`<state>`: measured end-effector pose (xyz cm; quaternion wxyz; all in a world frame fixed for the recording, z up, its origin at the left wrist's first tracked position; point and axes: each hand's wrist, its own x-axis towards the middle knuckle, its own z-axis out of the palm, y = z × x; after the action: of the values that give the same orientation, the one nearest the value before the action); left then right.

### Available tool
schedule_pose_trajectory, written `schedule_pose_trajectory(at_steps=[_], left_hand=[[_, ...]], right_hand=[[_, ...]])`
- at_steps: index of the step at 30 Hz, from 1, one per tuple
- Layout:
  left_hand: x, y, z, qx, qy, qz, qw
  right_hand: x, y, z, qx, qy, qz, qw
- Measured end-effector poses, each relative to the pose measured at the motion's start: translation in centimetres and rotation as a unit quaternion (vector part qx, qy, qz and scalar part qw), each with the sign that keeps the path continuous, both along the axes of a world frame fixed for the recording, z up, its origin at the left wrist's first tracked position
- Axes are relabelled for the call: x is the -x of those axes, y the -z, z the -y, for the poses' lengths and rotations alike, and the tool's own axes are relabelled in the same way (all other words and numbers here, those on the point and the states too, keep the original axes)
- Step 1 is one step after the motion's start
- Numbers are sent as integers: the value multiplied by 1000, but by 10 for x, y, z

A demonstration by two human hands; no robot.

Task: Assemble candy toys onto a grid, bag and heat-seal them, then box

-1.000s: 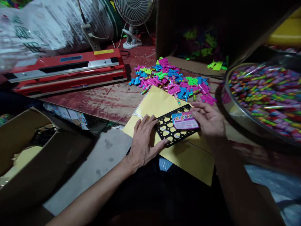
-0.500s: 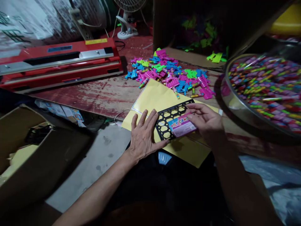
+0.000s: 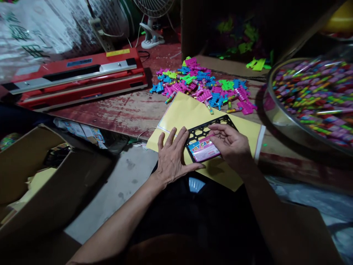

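Pressing flat, your left hand (image 3: 172, 156) pins the yellow sheet (image 3: 187, 116). Your right hand (image 3: 230, 143) pinches the pink label (image 3: 203, 151) onto the black grid (image 3: 205, 130); toys (image 3: 201, 88) wait, upper centre.

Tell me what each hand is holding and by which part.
The right hand holds the pink label by its right end, over the black grid. The left hand lies flat on the yellow sheet, gripping nothing.

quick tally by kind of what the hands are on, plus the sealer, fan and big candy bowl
yellow envelope: 1
black grid panel: 1
pink toy candy label: 1
red sealer: 1
fan: 1
metal bowl: 1
Total: 6
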<state>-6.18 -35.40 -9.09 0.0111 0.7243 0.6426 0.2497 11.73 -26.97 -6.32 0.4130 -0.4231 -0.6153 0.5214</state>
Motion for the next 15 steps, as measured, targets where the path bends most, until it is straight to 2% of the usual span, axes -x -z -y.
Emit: schedule_pose_trajectory(at_steps=[7, 15], left_hand=[[2, 3, 0, -2, 14, 4, 1000], [3, 4, 0, -2, 14, 4, 1000]], right_hand=[[-1, -5, 1, 35, 32, -41, 998], [3, 0, 8, -14, 26, 19, 999]])
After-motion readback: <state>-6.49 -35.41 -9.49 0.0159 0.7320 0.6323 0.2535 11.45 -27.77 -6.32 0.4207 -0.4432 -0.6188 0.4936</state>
